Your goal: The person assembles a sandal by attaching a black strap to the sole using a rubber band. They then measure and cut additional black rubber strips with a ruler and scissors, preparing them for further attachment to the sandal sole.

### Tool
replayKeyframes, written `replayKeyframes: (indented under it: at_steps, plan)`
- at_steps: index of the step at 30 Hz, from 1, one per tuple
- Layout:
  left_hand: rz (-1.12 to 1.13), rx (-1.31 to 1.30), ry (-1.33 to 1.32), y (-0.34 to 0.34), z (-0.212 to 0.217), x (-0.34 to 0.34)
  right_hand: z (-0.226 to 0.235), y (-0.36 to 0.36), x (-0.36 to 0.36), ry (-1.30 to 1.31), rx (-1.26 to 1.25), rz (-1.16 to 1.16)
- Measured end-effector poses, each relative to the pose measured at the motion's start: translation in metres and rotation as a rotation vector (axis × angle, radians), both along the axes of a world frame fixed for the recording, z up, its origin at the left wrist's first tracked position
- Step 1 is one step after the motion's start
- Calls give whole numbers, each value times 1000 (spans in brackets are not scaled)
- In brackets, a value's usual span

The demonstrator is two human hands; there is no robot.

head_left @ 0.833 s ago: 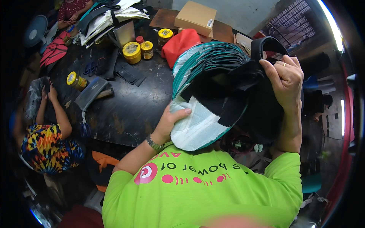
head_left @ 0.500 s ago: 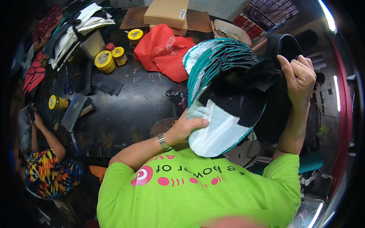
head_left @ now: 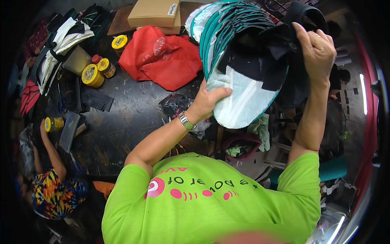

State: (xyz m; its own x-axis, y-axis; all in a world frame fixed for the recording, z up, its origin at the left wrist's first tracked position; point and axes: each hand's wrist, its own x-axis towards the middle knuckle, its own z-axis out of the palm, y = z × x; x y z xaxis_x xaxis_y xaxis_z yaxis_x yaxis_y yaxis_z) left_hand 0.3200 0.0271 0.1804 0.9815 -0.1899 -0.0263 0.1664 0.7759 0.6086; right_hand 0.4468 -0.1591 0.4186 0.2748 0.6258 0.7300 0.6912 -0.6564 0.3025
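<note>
A thick stack of oval, slipper-like pieces (head_left: 239,99) with whitish faces, teal edges and black fabric parts hangs in front of me, tilted. My left hand (head_left: 209,99) is closed on the stack's left edge, its thumb lying on the whitish face and the fingers hidden behind. To the right, my raised right hand (head_left: 317,49) is closed around a wide black band (head_left: 305,15) that loops above it. Black material hangs below that hand, beside the stack. Where the band joins the stack is too dark to make out.
A red cloth (head_left: 156,61) lies on the dark table (head_left: 130,122), near cardboard boxes (head_left: 152,12) and several yellow-lidded jars (head_left: 92,76). An open dark red bag (head_left: 241,146) sits below the stack. At the left, a person in a colourful shirt (head_left: 59,193) handles grey plastic.
The stack has moved up and away from my body, with my left hand still on it. The bag beneath now shows. My right hand keeps its hold on the black band.
</note>
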Motion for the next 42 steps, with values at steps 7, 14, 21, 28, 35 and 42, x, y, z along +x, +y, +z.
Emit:
replayKeyframes:
  at_steps: [7, 14, 21, 28, 35, 42]
  plan:
    - [-1, 179, -20, 5, 25, -36, -5, -20, 7, 184, 152, 53]
    - [-64, 209, -363, -3, 86, -24, 57, -93, 12, 547, 388, -217]
    - [-189, 429, -451, -16, 33, 81, 110, -234, 41, 396, -30, -532]
    - [273, 1500, -413, -34, -96, 234, 87, -367, 2, 378, -184, -582]
    - [376, 1721, -43, -57, -138, 339, 82, -410, 9, 712, 436, -688]
    - [290, 1607, -140, -43, -183, 392, 49, -460, 109, 687, 325, -722]
